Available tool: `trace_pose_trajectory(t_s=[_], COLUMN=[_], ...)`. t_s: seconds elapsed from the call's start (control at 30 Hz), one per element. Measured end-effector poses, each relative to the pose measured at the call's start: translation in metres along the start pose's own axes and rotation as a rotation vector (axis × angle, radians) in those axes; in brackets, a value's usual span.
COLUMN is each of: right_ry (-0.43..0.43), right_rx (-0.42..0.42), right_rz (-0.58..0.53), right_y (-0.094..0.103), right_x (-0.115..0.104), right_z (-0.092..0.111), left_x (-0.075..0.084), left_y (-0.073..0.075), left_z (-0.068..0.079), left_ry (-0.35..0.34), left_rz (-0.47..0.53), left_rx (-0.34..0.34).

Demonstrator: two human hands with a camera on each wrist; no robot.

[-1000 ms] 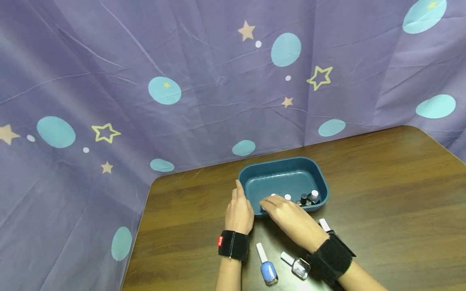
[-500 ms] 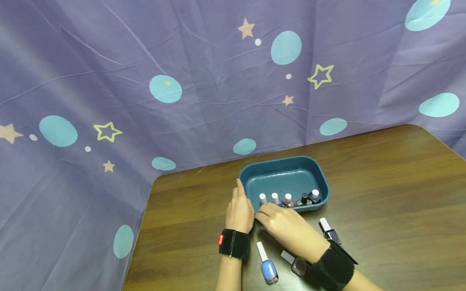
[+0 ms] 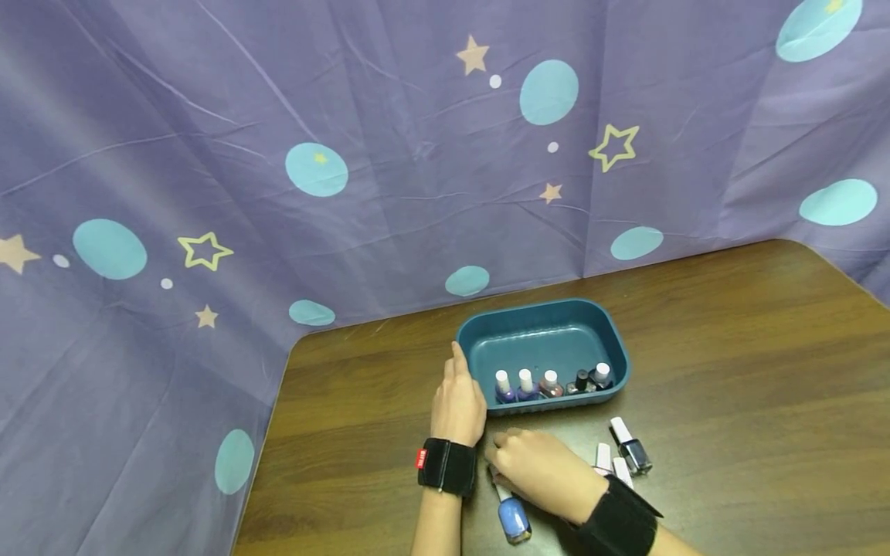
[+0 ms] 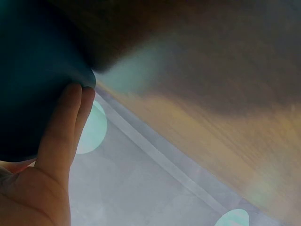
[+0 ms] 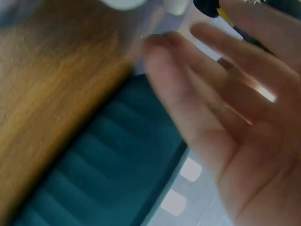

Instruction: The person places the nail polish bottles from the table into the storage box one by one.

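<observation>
My left hand [image 3: 457, 409] rests its straight fingers along the left side of a teal plastic bin [image 3: 535, 323]; the left wrist view shows the fingertips [image 4: 72, 96] on the bin's wall. Over the table in front of the bin is my right hand [image 3: 545, 472], fingers loosely bent and holding nothing that I can see. Its fingertips are right by the white cap of a blue nail polish bottle [image 3: 514, 520] lying on the table; contact cannot be told. Inside the bin, several nail polish bottles stand in a row along the near wall, among them a purple one [image 3: 505, 394] and a black-capped one [image 3: 581, 381].
To the right of my right hand lies a dark nail polish bottle [image 3: 631, 452] with a white cap. Beside it, two more white caps [image 3: 622, 471] show, their bottles mostly hidden by my hand and wristband. A purple patterned curtain [image 3: 389, 193] hangs behind the wooden table [image 3: 737, 371].
My right hand has drawn back out of the bin toward the blue nail polish bottle, leaving a purple one upright at the row's left end. The left hand has stayed at the bin.
</observation>
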State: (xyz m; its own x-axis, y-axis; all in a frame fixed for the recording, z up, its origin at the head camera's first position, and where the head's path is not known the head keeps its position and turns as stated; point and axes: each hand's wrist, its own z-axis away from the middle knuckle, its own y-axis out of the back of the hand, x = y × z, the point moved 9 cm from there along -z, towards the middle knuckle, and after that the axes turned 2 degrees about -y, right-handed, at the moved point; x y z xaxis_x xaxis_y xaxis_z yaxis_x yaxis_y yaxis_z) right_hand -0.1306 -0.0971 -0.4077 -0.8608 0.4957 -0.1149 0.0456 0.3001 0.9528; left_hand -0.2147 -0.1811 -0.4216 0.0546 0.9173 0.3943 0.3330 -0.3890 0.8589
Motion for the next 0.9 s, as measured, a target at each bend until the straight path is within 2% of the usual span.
trace_pose_trajectory(t_s=[0.1,0.37,0.6,0.7,0.8,0.9], right_ry=[-0.012,0.009,0.091,0.112,0.105,0.064], right_rx=[-0.038,-0.088,-0.010,-0.002,0.002,0.007], right_rz=[-0.030,-0.001,0.096,0.117,0.062,-0.065], right_y=[-0.007,-0.009,-0.007,-0.007,-0.002,0.009], right_x=[-0.002,-0.009,-0.018,-0.020,-0.019,-0.012], right_z=[0.002,0.002,0.003,0.004,0.003,0.002], left_x=[0.000,0.002,0.000,0.000,-0.001,-0.002], left_y=[0.000,0.002,0.001,0.000,-0.001,-0.002], left_z=[0.000,-0.001,-0.001,-0.001,0.000,0.000], left_ry=[-0.002,-0.005,0.003,0.006,0.009,0.012], left_rz=[0.006,0.011,0.010,0.015,0.012,0.007], left_rx=[-0.001,0.006,0.003,-0.012,-0.025,-0.029])
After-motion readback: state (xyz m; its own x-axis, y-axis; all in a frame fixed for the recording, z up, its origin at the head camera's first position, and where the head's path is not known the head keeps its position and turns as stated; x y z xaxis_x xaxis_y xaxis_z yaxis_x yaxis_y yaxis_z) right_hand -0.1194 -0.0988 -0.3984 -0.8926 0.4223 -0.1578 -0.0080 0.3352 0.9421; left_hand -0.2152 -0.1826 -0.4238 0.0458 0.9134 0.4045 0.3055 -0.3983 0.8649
